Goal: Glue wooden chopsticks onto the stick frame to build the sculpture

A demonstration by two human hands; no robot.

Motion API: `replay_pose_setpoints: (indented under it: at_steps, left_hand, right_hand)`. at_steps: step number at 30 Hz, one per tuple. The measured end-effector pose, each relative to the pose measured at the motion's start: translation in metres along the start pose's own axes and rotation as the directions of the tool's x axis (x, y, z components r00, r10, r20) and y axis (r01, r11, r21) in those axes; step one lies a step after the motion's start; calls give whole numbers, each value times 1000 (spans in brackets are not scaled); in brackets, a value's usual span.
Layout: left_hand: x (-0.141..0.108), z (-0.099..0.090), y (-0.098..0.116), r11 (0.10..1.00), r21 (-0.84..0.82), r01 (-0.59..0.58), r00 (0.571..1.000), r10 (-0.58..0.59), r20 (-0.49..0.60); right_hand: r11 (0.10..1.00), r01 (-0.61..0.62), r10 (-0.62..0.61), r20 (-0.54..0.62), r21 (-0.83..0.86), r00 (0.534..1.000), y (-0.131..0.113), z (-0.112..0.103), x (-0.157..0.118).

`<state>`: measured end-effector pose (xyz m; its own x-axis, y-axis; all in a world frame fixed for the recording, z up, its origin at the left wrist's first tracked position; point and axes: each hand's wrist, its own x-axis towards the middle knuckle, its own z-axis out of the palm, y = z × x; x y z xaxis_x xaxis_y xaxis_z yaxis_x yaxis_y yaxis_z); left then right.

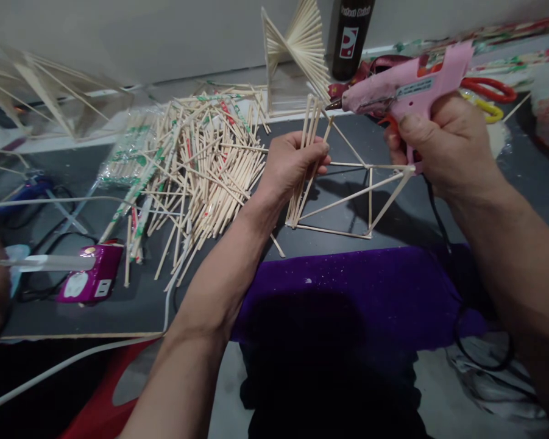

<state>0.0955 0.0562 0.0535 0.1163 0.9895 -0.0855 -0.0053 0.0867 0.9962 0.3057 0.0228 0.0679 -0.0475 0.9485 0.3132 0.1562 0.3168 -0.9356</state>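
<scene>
My right hand (459, 137) is wrapped around the handle of a pink hot glue gun (404, 91), a finger at its trigger. The gun's nozzle points left, close to the tops of some upright sticks. Those sticks belong to a wooden stick frame (351, 199) standing on the dark table, its bars joined at the corners. My left hand (289, 163) is closed around its upright sticks, fingers and thumb pinching them below the tops. Whether the nozzle touches the wood, I cannot tell.
Loose wooden chopsticks (219, 164), some in paper sleeves, lie heaped left of my hand. A twisted stick structure (301, 49) and a dark bottle (351, 39) stand behind. A purple power adapter (91, 274) and white cable lie left. Purple cloth (347, 286) lies in front.
</scene>
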Motion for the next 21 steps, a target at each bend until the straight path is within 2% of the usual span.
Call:
replay_pose_setpoints:
  at_steps: [7, 21]
  left_hand:
    - [-1, 0, 0, 1000, 5, 9, 1000, -9, 14]
    - [0, -1, 3, 999, 38, 35, 999, -35, 23]
  right_hand:
    - [999, -17, 17, -11, 36, 1000, 4, 0, 1]
    - [997, 65, -66, 2, 47, 998, 6, -4, 2]
